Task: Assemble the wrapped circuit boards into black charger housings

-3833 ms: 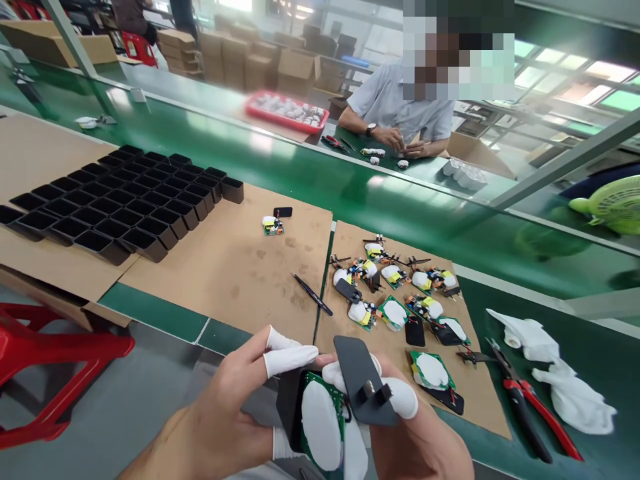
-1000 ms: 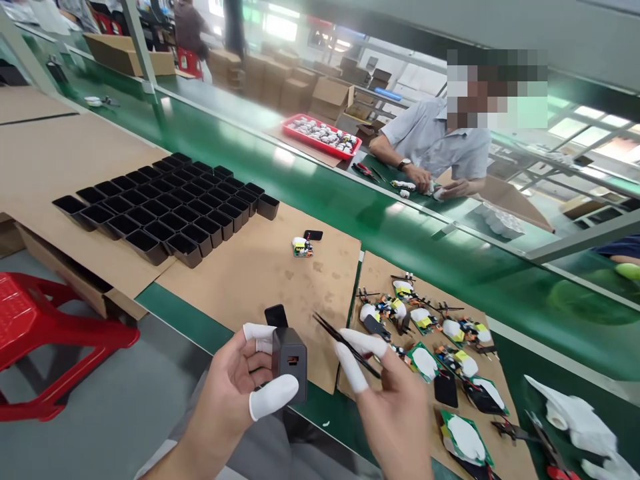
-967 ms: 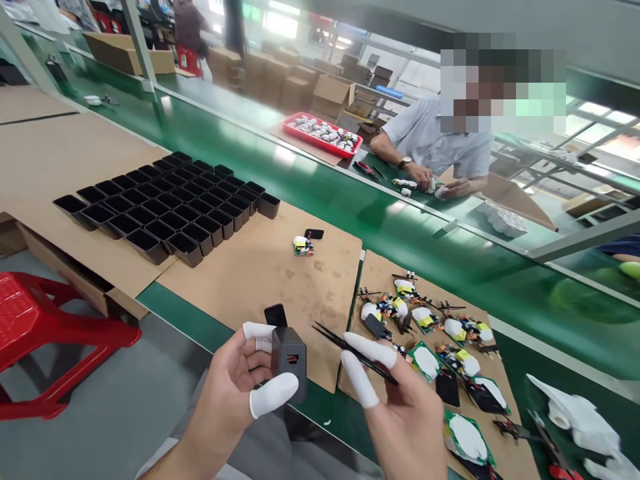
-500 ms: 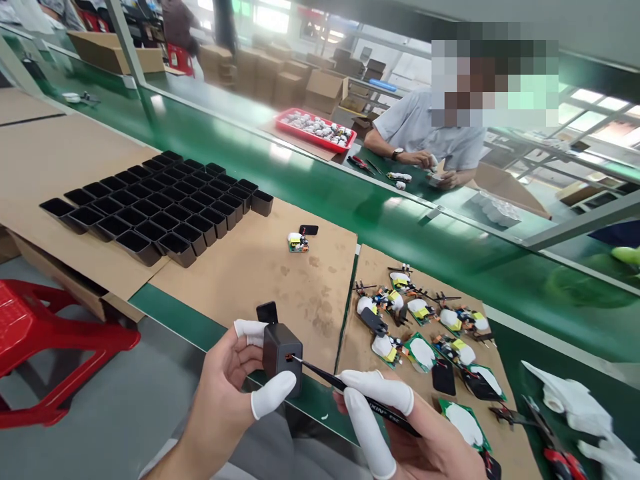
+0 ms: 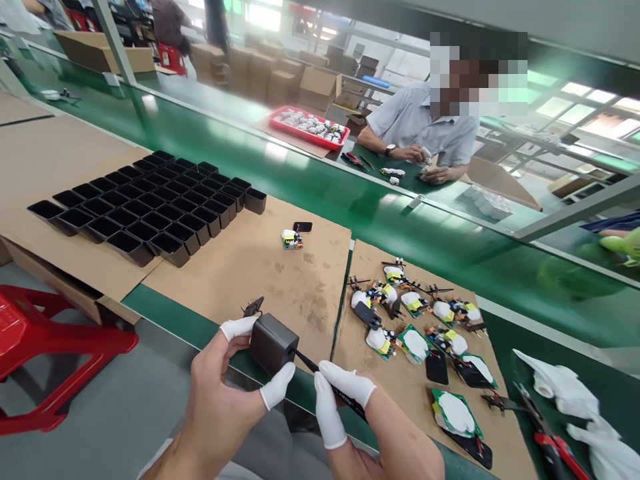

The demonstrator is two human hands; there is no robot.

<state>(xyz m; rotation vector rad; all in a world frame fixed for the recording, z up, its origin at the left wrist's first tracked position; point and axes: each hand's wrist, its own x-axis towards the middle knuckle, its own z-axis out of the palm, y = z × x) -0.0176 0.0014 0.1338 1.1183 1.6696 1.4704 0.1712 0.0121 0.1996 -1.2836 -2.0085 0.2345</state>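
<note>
My left hand, with white finger cots, grips a black charger housing whose plug plate sticks out behind it. My right hand pinches black tweezers, and their tip reaches into the housing's front face. Both hands are low in the head view, just over the near edge of the cardboard sheet.
A block of several empty black housings stands at the left. A lone circuit board lies mid-sheet; several boards and plug plates lie at the right. Red-handled cutters and white gloves lie far right. A co-worker sits across the conveyor.
I picked up the tweezers and brought their tip into the housing's front. My left hand has tilted the housing, and both hands have drawn closer together.
</note>
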